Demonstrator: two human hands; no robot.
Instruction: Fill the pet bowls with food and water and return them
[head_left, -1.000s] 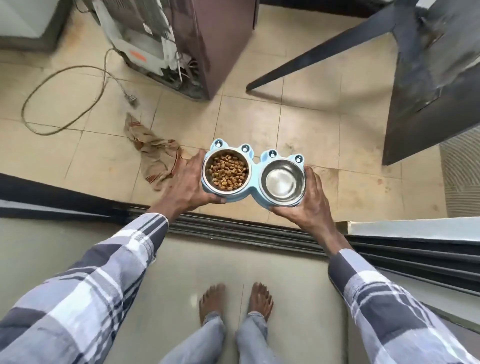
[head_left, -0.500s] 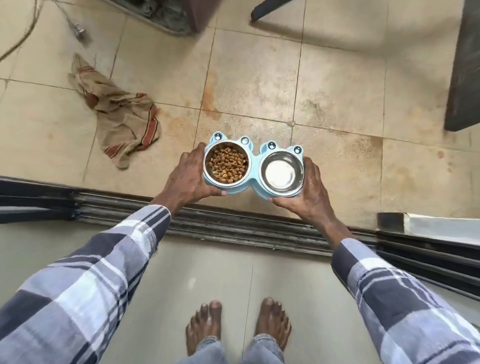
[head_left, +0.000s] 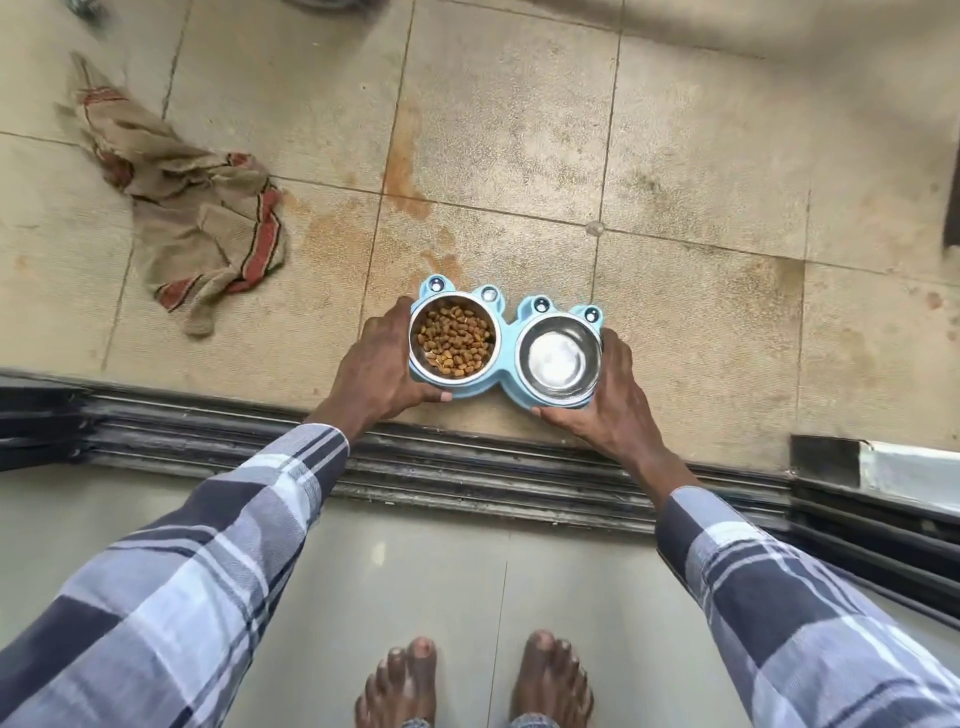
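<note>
The blue double pet feeder (head_left: 503, 370) is held level w/ both hands out over the tiled floor (head_left: 519, 156), just beyond the dark door track (head_left: 467, 467). Whether it touches the floor yet cannot be told. The left hand (head_left: 376, 371) is wrapped round the left end, thumb along the near edge; the right hand (head_left: 605, 402) grips the right end the same way.

The left steel bowl (head_left: 453, 333) is loaded w/ brown kibble (head_left: 456, 340). The right steel bowl (head_left: 560, 354) shows a bright shine, prob. water, though that is not certain.

Handling, as judged: the plastic frame is stiff and light, most weight being carried by the contents. The steel inserts likely sit loose in their wells, so the feeder is best held by the frame ends, not the bowl rims. It should be kept flat, since water would slop and kibble would roll if tilted. A wet rim could be slippery.

A crumpled cloth (head_left: 202, 208) lies on the floor, well apart to the left.
</note>
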